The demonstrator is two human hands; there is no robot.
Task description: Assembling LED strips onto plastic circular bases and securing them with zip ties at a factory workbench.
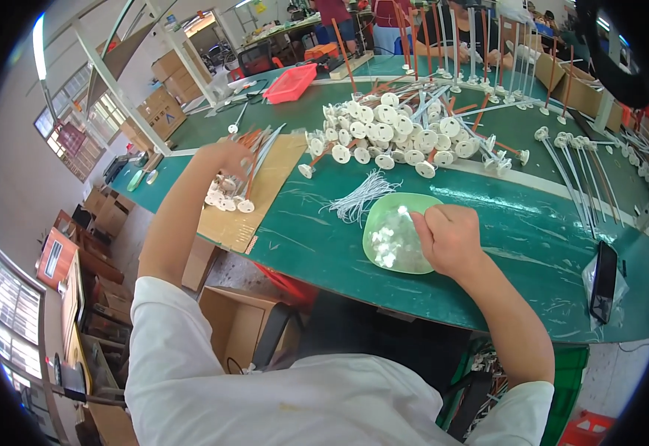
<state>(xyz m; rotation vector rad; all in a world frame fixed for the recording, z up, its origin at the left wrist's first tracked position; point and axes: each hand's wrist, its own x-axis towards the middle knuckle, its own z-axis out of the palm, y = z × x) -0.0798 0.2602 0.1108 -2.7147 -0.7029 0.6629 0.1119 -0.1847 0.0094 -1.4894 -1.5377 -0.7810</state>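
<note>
While the right hand (pixel 449 236) dips into the pale green translucent plastic bowl (pixel 395 232) of small clear pieces, its fingers curl together, apparently pinching 1 piece, though I cannot tell for sure. The left hand (pixel 225 157) rests closed on the bundle of orange rods with white round discs (pixel 237 186) lying on the brown cardboard sheet (pixel 254 201) on the green tabletop (pixel 517 238). This looks like a picking step; next, the piece likely must meet a rod precisely.

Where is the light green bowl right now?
In the head view, the light green bowl sits on the green table near its front edge, under the right hand, with a bundle of white wires just behind it.
</note>
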